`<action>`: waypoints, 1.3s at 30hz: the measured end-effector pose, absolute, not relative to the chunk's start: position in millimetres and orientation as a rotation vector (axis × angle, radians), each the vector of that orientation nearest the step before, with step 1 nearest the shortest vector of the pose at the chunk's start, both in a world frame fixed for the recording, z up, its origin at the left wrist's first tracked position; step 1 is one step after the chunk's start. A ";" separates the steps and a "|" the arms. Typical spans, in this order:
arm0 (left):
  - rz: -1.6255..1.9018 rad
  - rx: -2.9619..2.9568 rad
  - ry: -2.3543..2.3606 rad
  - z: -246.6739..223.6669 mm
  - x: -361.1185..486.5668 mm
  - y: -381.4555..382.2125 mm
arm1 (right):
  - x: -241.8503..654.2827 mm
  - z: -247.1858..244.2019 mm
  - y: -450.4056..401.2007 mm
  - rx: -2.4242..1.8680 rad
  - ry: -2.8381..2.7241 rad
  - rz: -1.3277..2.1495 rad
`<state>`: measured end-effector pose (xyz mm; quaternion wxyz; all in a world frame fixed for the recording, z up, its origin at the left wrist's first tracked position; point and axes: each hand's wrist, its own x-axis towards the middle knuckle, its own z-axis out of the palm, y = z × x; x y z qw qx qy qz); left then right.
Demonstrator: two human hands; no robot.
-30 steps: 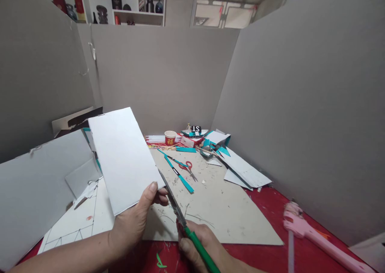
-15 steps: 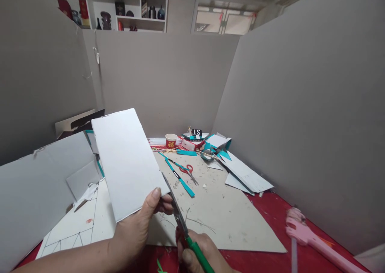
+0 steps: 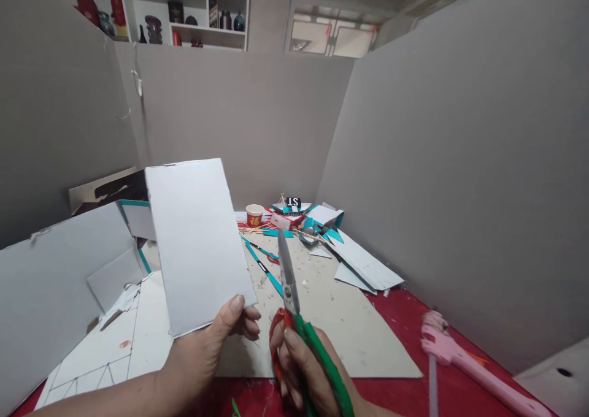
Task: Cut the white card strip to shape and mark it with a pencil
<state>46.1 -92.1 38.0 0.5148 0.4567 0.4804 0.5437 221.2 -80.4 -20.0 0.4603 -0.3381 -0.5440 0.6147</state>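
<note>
My left hand point(image 3: 216, 331) pinches the lower right corner of a white rectangular piece of cardboard point(image 3: 197, 239), thumb on the front face and fingers behind. The piece stands tilted up above the work surface. In my right hand point(image 3: 308, 362) is a pair of scissors point(image 3: 289, 282) with green and red handles. Their blades are together and point up and away, just right of the cardboard and apart from it. Behind the blades lie teal strips point(image 3: 263, 267) and, partly hidden, a second pair of scissors point(image 3: 273, 259) with red handles.
A beige board point(image 3: 359, 331) with small scraps covers a red tablecloth point(image 3: 396, 313). White and teal cardboard offcuts point(image 3: 368, 260) lie at the back right, near a red paper cup point(image 3: 254, 216). A pink glue gun point(image 3: 460, 355) rests at right. Folded cardboard point(image 3: 55, 294) stands at left. Grey partitions surround the table.
The scissors have moved away from the cardboard's right edge and turned upright, their blades now clear of it. The cardboard has swung slightly more upright in my left hand. The view has shifted a little.
</note>
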 end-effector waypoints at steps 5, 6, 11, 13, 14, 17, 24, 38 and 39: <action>1.087 1.119 1.089 34.6 49.5 -88.0 | 232.9 -7.4 -64.2 -0.777 -1.213 1.385; 1.044 1.092 1.057 31.6 51.4 -87.3 | 235.2 -5.5 -62.2 -0.776 -1.207 1.347; 0.927 1.075 0.913 15.2 58.4 -87.4 | 240.4 3.3 -63.8 -0.815 -1.277 1.228; 0.897 1.196 0.868 14.5 56.6 -88.2 | 240.5 7.6 -66.9 -0.816 -1.309 1.239; 0.873 1.271 0.839 16.2 54.3 -87.9 | 241.0 9.5 -67.9 -0.827 -1.329 1.244; 0.623 1.435 0.755 27.2 42.6 -80.6 | 245.2 13.6 -66.6 -0.879 -1.385 1.206; 0.773 1.228 0.732 45.7 22.4 -45.4 | 255.0 29.2 -58.5 -0.959 -1.464 0.925; 0.634 1.031 0.776 31.0 37.3 -61.2 | 248.6 25.1 -60.3 -0.966 -1.502 1.012; 0.620 1.056 0.792 33.3 38.2 -63.5 | 248.4 25.4 -60.3 -0.966 -1.500 1.029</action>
